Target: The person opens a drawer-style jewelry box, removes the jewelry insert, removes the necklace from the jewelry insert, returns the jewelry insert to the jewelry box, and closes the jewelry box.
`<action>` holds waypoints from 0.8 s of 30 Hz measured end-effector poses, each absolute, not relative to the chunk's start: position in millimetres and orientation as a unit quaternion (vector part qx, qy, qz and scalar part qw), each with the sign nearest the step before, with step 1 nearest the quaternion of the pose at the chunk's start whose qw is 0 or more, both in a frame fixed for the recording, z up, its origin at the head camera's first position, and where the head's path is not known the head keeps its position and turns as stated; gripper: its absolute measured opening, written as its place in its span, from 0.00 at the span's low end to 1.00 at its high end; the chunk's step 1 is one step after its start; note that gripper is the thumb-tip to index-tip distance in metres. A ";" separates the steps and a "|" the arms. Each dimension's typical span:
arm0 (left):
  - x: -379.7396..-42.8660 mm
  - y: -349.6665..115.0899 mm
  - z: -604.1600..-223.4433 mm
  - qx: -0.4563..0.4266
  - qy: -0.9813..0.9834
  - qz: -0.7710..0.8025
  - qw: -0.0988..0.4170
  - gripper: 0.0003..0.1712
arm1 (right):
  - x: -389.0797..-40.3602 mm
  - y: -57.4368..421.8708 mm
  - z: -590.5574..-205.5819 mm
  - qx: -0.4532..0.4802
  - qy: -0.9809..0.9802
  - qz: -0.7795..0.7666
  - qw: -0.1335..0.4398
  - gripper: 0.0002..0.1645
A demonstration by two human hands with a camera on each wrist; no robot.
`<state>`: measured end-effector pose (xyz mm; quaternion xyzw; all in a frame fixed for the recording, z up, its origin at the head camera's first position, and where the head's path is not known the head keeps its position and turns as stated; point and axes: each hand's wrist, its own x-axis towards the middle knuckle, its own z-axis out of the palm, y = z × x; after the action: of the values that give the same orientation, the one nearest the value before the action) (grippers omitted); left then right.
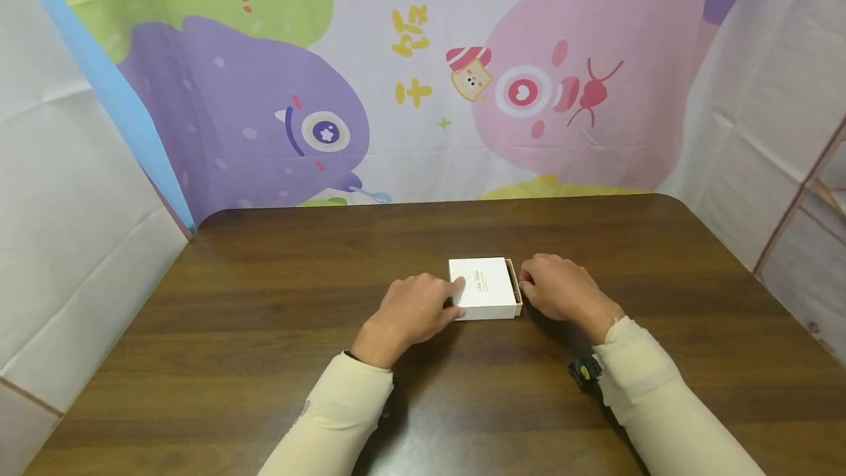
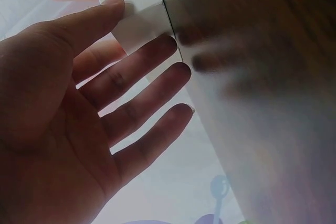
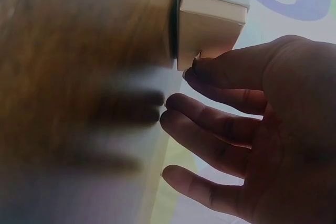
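Observation:
A white drawer-style box [image 1: 477,278] with small gold lettering lies on the brown table. Its inner drawer [image 3: 210,22] sticks out slightly from the right end of the outer sleeve. My left hand [image 1: 416,307] grips the sleeve at its left end, thumb [image 2: 113,9] against one side and the index finger partly hidden behind the box. The other left fingers stretch out loosely close to the tabletop. At the drawer's end, my right hand [image 1: 562,286] pinches a small pull tab [image 3: 198,55] between thumb and index finger. Its remaining fingers are spread below, holding nothing.
The dark wooden table [image 1: 264,270] reaches back to a cartoon-printed cloth [image 1: 423,153]. Pale cloth walls [image 1: 73,189] stand on both sides. A dark strapped device [image 1: 584,371] sits at the right wrist beside the cream sleeve [image 1: 644,366].

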<state>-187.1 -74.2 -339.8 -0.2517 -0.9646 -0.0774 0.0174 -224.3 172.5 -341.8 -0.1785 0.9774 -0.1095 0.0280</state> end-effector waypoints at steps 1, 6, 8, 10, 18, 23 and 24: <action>-187.1 -74.2 -340.1 -0.251 -0.965 -0.078 0.017 0.26 | -224.3 172.6 -341.6 -0.178 0.978 -0.109 0.030 0.09; -186.7 -74.6 -339.6 -0.250 -0.965 -0.080 0.013 0.28 | -224.3 173.1 -341.1 -0.175 0.978 -0.108 0.032 0.08; -186.5 -74.7 -339.3 -0.251 -0.965 -0.080 0.013 0.28 | -224.5 173.4 -341.2 -0.175 0.978 -0.108 0.029 0.08; -186.4 -74.7 -338.9 -0.252 -0.965 -0.078 0.013 0.27 | -224.9 173.9 -341.3 -0.177 0.978 -0.107 0.025 0.08; -186.4 -74.5 -339.4 -0.252 -0.965 -0.076 0.013 0.28 | -224.5 176.3 -341.0 -0.177 0.978 -0.107 0.018 0.08; -187.1 -74.2 -340.0 -0.255 -0.964 -0.079 0.016 0.28 | -224.5 177.3 -340.8 -0.179 0.978 -0.105 0.020 0.08; -187.4 -74.1 -340.0 -0.256 -0.963 -0.080 0.017 0.28 | -224.6 177.5 -340.5 -0.178 0.978 -0.105 0.020 0.08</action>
<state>-187.4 -74.1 -340.0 -0.2557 -0.9633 -0.0798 0.0168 -224.6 177.5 -340.5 -0.1775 0.9783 -0.1049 0.0205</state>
